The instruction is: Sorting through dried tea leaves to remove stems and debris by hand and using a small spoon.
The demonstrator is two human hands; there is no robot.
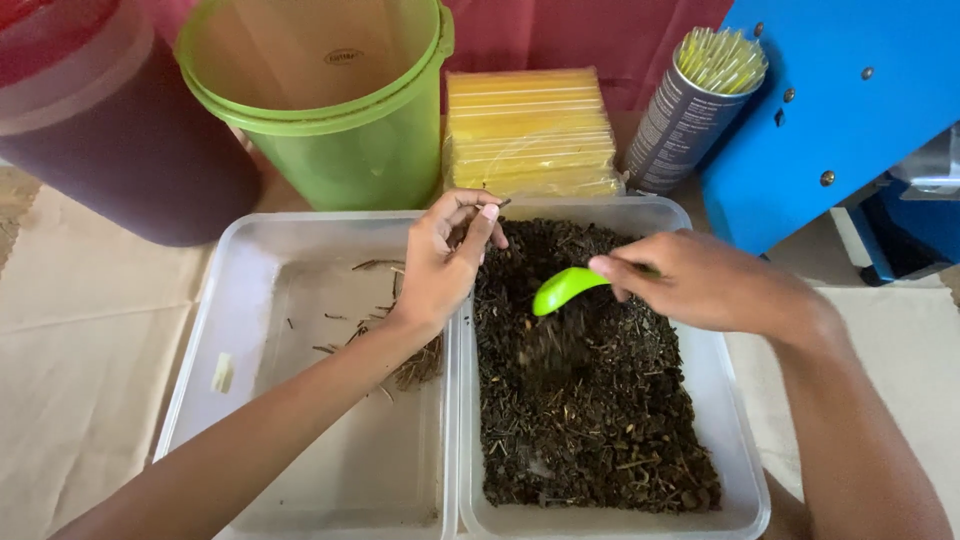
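Two clear plastic trays stand side by side. The right tray (745,470) is full of dark dried leaves and twigs (590,400). The left tray (240,300) holds only a few loose brown twigs (375,300). My right hand (705,280) grips a bright green plastic spoon (562,289), its bowl over the dark leaves. My left hand (445,262) hovers over the inner edge between the trays, fingertips pinched on a small thin twig (500,204).
Behind the trays stand a green plastic bucket (330,110), a dark red lidded container (110,130), a stack of yellow packets (530,130) and a grey can of pale straws (695,105). A blue metal box (840,110) sits at the right. Beige cloth (80,330) covers the table.
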